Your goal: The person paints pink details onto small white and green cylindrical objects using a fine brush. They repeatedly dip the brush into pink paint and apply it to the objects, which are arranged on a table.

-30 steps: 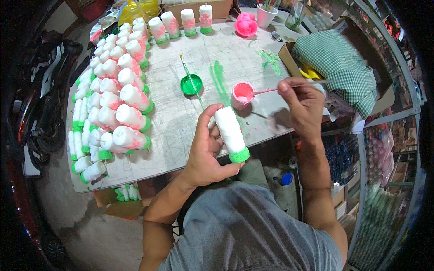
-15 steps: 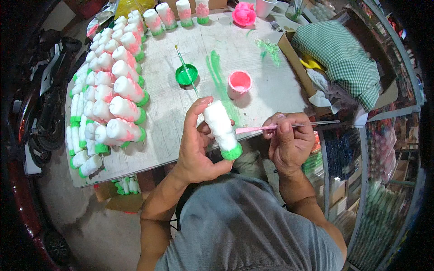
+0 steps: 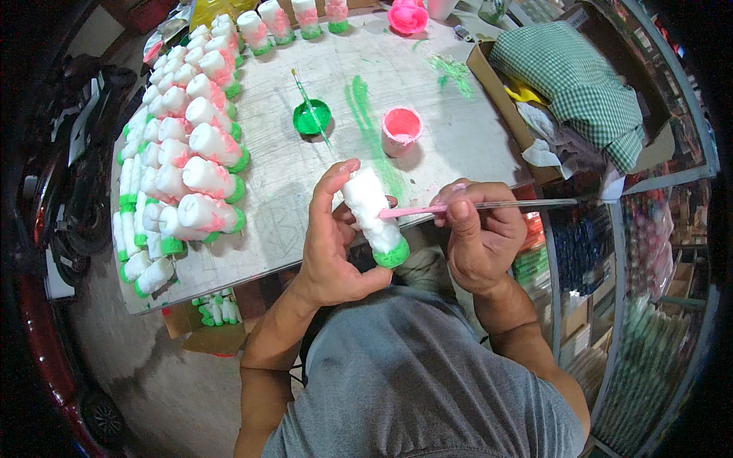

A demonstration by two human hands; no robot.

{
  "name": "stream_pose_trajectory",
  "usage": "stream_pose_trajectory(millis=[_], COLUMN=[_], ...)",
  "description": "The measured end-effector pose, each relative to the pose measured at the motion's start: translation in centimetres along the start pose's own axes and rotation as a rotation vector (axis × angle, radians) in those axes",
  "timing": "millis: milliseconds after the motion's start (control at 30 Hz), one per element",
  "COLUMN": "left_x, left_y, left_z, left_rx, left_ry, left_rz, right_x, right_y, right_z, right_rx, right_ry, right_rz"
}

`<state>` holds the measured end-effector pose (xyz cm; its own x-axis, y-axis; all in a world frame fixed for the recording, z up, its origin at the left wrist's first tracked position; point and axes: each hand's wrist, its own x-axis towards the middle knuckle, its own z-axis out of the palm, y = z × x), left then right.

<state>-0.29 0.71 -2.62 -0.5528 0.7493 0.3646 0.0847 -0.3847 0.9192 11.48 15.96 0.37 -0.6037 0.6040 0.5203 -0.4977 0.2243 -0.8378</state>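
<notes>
My left hand [image 3: 332, 244] grips a white candle-like cylinder [image 3: 368, 208] with lumpy sides and a green end, fingers at its top and thumb at its green base. It is tilted, green end toward me. In my right hand [image 3: 482, 233], thumb and fingers pinch a paintbrush [image 3: 427, 209] whose pink-coated tip touches the side of the cylinder. Beyond them stands a small cup of pink paint [image 3: 402, 131]. To its left is a green dish of paint [image 3: 311, 126], with a second brush [image 3: 300, 84] lying across it.
Rows of white, pink and green cylinders [image 3: 206, 145] fill the table's left side. At the back is a bright pink flower-shaped object [image 3: 408, 17]. A cardboard box [image 3: 496, 107] holding green checked cloth [image 3: 569, 84] sits at right. Shelves [image 3: 603, 305] with packed goods stand beside me.
My right hand has moved slightly left, bringing the brush tip from just beside the cylinder onto its side. The left hand keeps its hold. The whole view has shifted a little.
</notes>
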Motion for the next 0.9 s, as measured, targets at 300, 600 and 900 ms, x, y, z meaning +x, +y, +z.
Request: stream_pose_trajectory(millis=[300,600,900], left_x=[0.07,-0.25,-0.39], left_y=[-0.23,-0.47,-0.54], left_z=[-0.44,-0.32,-0.25], left_rx=[0.131,0.125,0.044], left_ry=[-0.075,-0.086,-0.106], left_rz=[0.116,0.136,0.136], right_x=[-0.22,0.02,-0.1], right_y=[-0.43,-0.06,-0.3], right_z=[-0.36,-0.67,-0.77], right_rx=[0.036,0.133,0.195], right_ry=[0.042,0.088,0.072], right_rz=[0.062,0.175,0.217])
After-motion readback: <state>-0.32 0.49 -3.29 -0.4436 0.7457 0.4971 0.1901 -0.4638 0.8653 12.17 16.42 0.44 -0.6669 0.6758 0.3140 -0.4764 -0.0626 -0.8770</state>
